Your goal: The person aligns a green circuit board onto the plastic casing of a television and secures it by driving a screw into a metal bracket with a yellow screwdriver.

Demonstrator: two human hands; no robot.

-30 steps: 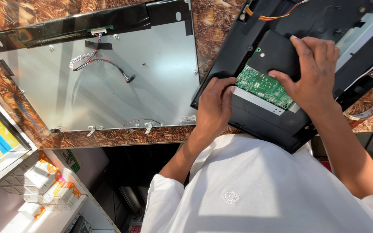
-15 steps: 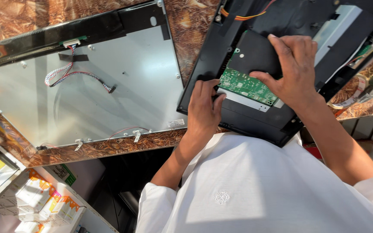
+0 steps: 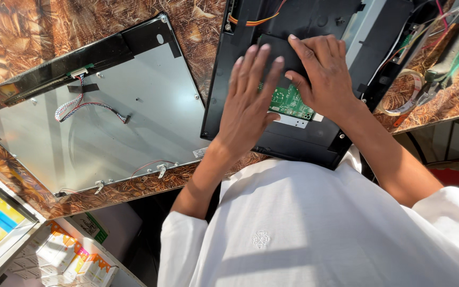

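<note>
Left hand (image 3: 248,106) lies flat, fingers spread, gripping nothing, on the black monitor shell (image 3: 304,143). Right hand (image 3: 322,79), at its 2 o'clock, presses open-palmed beside the green circuit board (image 3: 289,102).

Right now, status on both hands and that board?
Left hand flat, open on black back cover. Right hand beside green circuit board. Nothing blocking.

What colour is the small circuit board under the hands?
Green, seen in the head view: the small rectangular circuit board.
</note>
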